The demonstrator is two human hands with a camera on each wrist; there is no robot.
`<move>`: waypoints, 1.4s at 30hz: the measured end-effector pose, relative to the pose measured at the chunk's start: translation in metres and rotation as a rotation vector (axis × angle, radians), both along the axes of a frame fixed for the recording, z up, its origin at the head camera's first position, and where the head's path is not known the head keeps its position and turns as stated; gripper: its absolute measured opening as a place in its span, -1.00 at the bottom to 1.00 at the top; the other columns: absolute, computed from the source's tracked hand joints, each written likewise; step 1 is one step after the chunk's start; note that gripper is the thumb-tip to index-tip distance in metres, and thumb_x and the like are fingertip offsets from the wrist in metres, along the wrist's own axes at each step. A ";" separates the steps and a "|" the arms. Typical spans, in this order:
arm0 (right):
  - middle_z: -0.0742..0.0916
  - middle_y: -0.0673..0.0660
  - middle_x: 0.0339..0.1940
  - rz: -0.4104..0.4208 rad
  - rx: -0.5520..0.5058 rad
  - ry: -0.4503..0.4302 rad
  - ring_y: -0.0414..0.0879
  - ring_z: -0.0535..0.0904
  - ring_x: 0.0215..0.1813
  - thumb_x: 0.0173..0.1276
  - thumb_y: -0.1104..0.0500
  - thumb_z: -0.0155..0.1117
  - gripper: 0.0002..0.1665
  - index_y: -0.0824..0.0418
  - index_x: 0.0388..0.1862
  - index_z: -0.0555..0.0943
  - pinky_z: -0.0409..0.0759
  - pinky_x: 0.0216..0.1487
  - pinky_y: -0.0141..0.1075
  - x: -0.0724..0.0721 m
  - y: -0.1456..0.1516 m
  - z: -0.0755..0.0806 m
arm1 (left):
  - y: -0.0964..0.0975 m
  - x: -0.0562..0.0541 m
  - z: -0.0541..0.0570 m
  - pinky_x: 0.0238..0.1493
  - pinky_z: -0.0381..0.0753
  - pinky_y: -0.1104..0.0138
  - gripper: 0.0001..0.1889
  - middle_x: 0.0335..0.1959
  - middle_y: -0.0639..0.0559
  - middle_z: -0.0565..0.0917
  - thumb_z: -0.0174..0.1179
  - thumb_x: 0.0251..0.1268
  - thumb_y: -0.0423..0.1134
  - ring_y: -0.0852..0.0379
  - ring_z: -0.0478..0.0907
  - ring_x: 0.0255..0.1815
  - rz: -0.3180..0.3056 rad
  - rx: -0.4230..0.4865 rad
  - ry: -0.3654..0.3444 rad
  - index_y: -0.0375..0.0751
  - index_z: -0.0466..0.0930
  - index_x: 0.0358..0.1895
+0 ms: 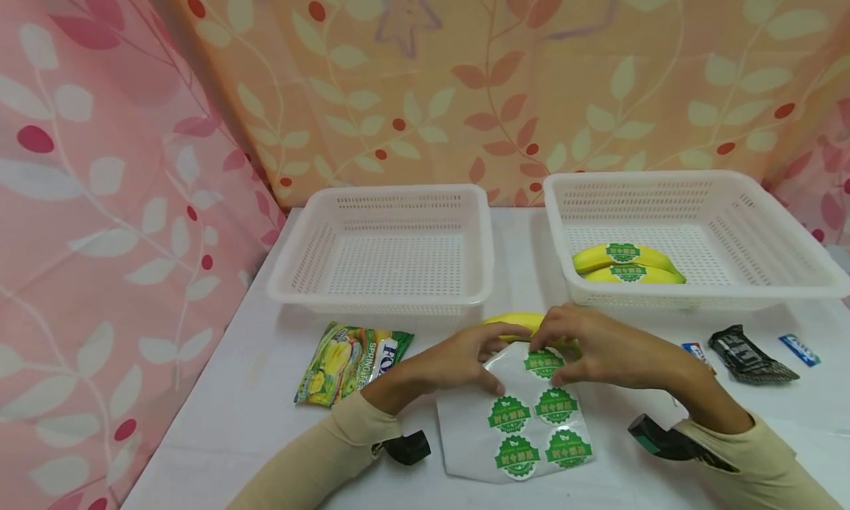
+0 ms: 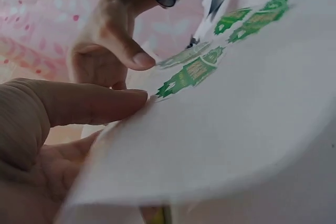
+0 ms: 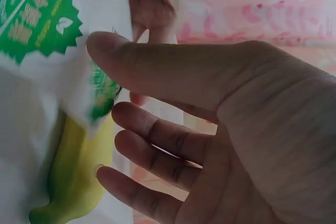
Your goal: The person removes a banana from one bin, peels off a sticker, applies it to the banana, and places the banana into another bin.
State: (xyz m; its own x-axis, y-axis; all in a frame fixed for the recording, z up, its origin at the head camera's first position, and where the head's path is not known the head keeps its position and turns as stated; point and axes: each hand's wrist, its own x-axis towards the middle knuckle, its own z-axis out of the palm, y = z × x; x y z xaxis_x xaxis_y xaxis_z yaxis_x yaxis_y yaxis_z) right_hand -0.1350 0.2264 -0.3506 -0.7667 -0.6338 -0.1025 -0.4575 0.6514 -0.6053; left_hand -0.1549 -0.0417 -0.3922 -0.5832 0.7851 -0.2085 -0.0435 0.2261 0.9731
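A white sheet of round green stickers (image 1: 468, 436) is tilted up above the table. My left hand (image 1: 458, 359) grips its upper left edge, thumb on the printed face in the left wrist view. At the upper corner my right hand (image 1: 598, 344) pinches the edge of a green sticker (image 1: 544, 362) between thumb and index finger; its other fingers are loosely bent. How far that sticker is lifted cannot be told. Just behind the sheet lies a yellow banana (image 1: 514, 320), partly hidden by the hands; the right wrist view shows its green-tipped end (image 3: 79, 177).
A white basket (image 1: 381, 303) stands at back left. The right basket (image 1: 704, 292) holds bananas (image 1: 627, 263) with green stickers. Left of the sheet lies a green-yellow food packet (image 1: 339, 362). A black wrapper (image 1: 747, 355) and small blue packets (image 1: 800, 350) lie at right.
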 end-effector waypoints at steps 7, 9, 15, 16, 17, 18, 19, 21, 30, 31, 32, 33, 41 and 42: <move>0.68 -0.18 0.04 -0.012 0.003 -0.049 -0.08 0.55 0.10 0.14 -0.19 0.70 -0.50 -0.18 0.03 0.73 0.58 0.19 -0.10 0.000 -0.003 -0.001 | 0.000 0.000 0.006 0.00 0.72 0.30 -0.09 0.25 -0.09 0.73 0.32 0.12 -0.71 0.17 0.73 0.00 0.010 0.053 -0.076 -0.08 0.35 0.59; 0.69 -0.17 -0.01 -0.009 -0.002 -0.061 -0.09 0.56 0.05 0.15 -0.18 0.69 -0.55 -0.17 -0.02 0.73 0.59 0.13 -0.14 0.000 -0.002 -0.002 | 0.001 0.000 0.006 0.01 0.72 0.31 -0.09 0.26 -0.10 0.72 0.32 0.12 -0.71 0.17 0.73 0.01 0.007 0.057 -0.075 -0.09 0.35 0.59; 0.69 -0.21 -0.15 0.026 -0.016 -0.054 -0.15 0.57 -0.04 0.25 -0.11 0.62 -0.78 -0.20 -0.20 0.73 0.59 0.04 -0.21 0.000 0.000 -0.002 | 0.002 -0.002 0.002 0.37 0.48 0.39 -0.11 0.44 0.02 0.59 0.38 0.11 -0.72 0.27 0.54 0.37 -0.049 0.045 0.077 -0.11 0.40 0.56; 0.69 -0.21 -0.16 0.030 -0.021 -0.058 -0.15 0.58 -0.05 0.25 -0.11 0.63 -0.78 -0.19 -0.21 0.73 0.60 0.03 -0.22 0.000 0.000 -0.002 | 0.003 -0.002 0.002 0.45 0.40 0.40 -0.11 0.48 0.04 0.55 0.39 0.11 -0.71 0.28 0.46 0.45 -0.061 0.043 0.111 -0.12 0.40 0.56; 0.70 -0.20 -0.17 0.030 -0.026 -0.067 -0.15 0.58 -0.05 0.23 -0.12 0.64 -0.76 -0.19 -0.21 0.73 0.60 0.03 -0.22 0.000 0.000 -0.002 | 0.003 -0.002 0.002 0.50 0.31 0.41 -0.11 0.52 0.05 0.51 0.39 0.11 -0.71 0.30 0.39 0.52 -0.069 0.040 0.142 -0.13 0.40 0.56; 0.70 -0.20 -0.18 0.028 -0.029 -0.076 -0.15 0.58 -0.06 0.22 -0.13 0.65 -0.74 -0.18 -0.21 0.73 0.60 0.02 -0.23 0.000 -0.001 -0.002 | 0.003 -0.002 0.002 0.55 0.23 0.43 -0.11 0.55 0.05 0.47 0.40 0.11 -0.70 0.31 0.32 0.57 -0.074 0.039 0.164 -0.14 0.39 0.56; 0.70 -0.19 -0.18 0.025 -0.030 -0.083 -0.14 0.58 -0.06 0.19 -0.15 0.66 -0.71 -0.17 -0.20 0.72 0.60 0.01 -0.24 0.000 -0.001 -0.003 | 0.003 -0.002 0.002 0.56 0.21 0.42 -0.11 0.55 0.03 0.47 0.40 0.11 -0.71 0.29 0.31 0.58 -0.077 0.042 0.170 -0.15 0.38 0.56; 0.69 -0.17 -0.19 0.021 -0.030 -0.086 -0.14 0.58 -0.08 0.17 -0.16 0.68 -0.67 -0.15 -0.20 0.71 0.59 -0.01 -0.24 0.000 -0.001 -0.003 | 0.004 -0.001 0.002 0.58 0.19 0.41 -0.10 0.56 0.01 0.45 0.38 0.11 -0.72 0.27 0.31 0.58 -0.081 0.053 0.172 -0.17 0.37 0.57; 0.72 -0.23 -0.19 0.055 -0.021 -0.030 -0.24 0.61 -0.09 0.35 0.09 0.54 -0.87 -0.18 -0.27 0.75 0.64 0.03 -0.26 -0.001 0.004 0.000 | 0.005 -0.001 -0.003 0.62 0.14 0.34 -0.11 0.55 0.02 0.47 0.39 0.10 -0.69 0.29 0.26 0.61 -0.088 0.023 0.266 -0.18 0.38 0.56; 0.72 -0.23 -0.20 0.049 -0.026 -0.026 -0.24 0.61 -0.11 0.35 0.11 0.54 -0.86 -0.17 -0.28 0.75 0.64 0.01 -0.26 -0.001 0.005 0.002 | 0.005 -0.001 -0.004 0.62 0.16 0.34 -0.11 0.55 0.03 0.47 0.41 0.10 -0.67 0.29 0.26 0.61 -0.086 0.008 0.296 -0.18 0.37 0.57; 0.72 -0.22 -0.21 0.040 -0.030 -0.019 -0.24 0.61 -0.13 0.36 0.13 0.53 -0.86 -0.16 -0.28 0.75 0.64 -0.02 -0.27 -0.001 0.007 0.004 | 0.005 -0.001 -0.005 0.61 0.18 0.33 -0.10 0.55 0.04 0.47 0.43 0.11 -0.64 0.29 0.25 0.61 -0.082 -0.012 0.330 -0.16 0.36 0.57; 0.72 -0.22 -0.22 0.029 -0.034 -0.012 -0.25 0.61 -0.14 0.36 0.14 0.53 -0.86 -0.15 -0.28 0.75 0.65 -0.04 -0.27 -0.001 0.008 0.006 | 0.005 0.000 -0.006 0.59 0.22 0.34 -0.10 0.55 0.05 0.47 0.46 0.11 -0.61 0.29 0.27 0.60 -0.078 -0.033 0.365 -0.15 0.36 0.58; 0.69 -0.33 -0.27 -0.060 -0.024 0.159 -0.33 0.60 -0.15 0.33 0.14 0.57 -0.81 -0.14 -0.28 0.71 0.67 -0.08 -0.30 0.002 0.019 0.018 | 0.011 0.012 -0.008 0.46 0.38 0.43 -0.06 0.49 0.02 0.51 0.57 0.20 -0.34 0.22 0.45 0.46 -0.109 -0.230 0.656 -0.15 0.25 0.62; 0.68 -0.35 -0.28 -0.064 -0.027 0.189 -0.33 0.60 -0.16 0.31 0.16 0.58 -0.79 -0.14 -0.29 0.70 0.66 -0.09 -0.31 0.003 0.019 0.019 | 0.011 0.013 -0.007 0.47 0.37 0.43 -0.08 0.49 0.01 0.51 0.56 0.24 -0.29 0.22 0.45 0.47 -0.111 -0.247 0.683 -0.16 0.25 0.62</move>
State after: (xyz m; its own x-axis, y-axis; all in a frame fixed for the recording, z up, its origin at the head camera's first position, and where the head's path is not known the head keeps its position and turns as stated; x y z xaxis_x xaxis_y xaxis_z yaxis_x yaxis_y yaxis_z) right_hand -0.1324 0.2458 -0.3319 -0.8096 -0.5836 0.0633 -0.5226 0.6675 -0.5304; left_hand -0.1419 -0.0302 -0.3995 -0.5660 0.8244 -0.0057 0.5905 0.4103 0.6950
